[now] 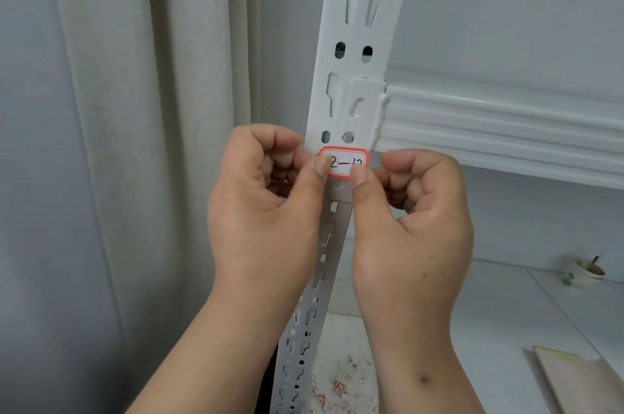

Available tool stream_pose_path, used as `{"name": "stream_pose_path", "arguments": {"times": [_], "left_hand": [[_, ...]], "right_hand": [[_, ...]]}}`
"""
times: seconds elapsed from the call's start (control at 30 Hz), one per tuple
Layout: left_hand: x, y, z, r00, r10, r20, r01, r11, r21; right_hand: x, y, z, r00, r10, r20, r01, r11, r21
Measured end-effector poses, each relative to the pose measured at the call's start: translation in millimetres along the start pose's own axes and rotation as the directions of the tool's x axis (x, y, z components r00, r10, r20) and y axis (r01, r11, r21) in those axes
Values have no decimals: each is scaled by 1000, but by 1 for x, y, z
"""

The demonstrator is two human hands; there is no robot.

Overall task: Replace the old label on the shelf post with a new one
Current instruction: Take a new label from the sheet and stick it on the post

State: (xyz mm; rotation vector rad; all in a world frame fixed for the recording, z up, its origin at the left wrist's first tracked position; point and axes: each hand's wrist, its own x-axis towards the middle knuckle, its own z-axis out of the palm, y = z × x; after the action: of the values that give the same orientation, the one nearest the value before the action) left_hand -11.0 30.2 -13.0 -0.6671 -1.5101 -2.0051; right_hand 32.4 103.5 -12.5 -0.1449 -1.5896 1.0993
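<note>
Pressing on a red-bordered white label (344,163) with handwritten black marks, both thumbs hold it against the white slotted shelf post (358,82). The left hand (266,204) and right hand (415,214) curl their fingers inward, narrow. Red paper scraps (341,383) lie below.

**Colours and patterns at the post**

Your label (344,163) is white with a red-orange border and black handwritten marks. The shelf post (364,42) you face is plain white, patterned by rows of dark punched slots and holes. The shelf beam (506,129) is white, ribbed. The curtain (135,109) is pale grey-beige. Red and white scraps (341,383) speckle the white floor (489,312). A cup (586,273) shows green marks.
</note>
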Motion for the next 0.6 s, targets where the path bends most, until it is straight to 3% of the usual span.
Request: {"name": "stream_pose_path", "arguments": {"times": [0.6], "left_hand": [[2,2,4,1000,23,-2,-23,999,32]], "right_hand": [[1,1,3,999,-43,-8,43,999,-13]]}}
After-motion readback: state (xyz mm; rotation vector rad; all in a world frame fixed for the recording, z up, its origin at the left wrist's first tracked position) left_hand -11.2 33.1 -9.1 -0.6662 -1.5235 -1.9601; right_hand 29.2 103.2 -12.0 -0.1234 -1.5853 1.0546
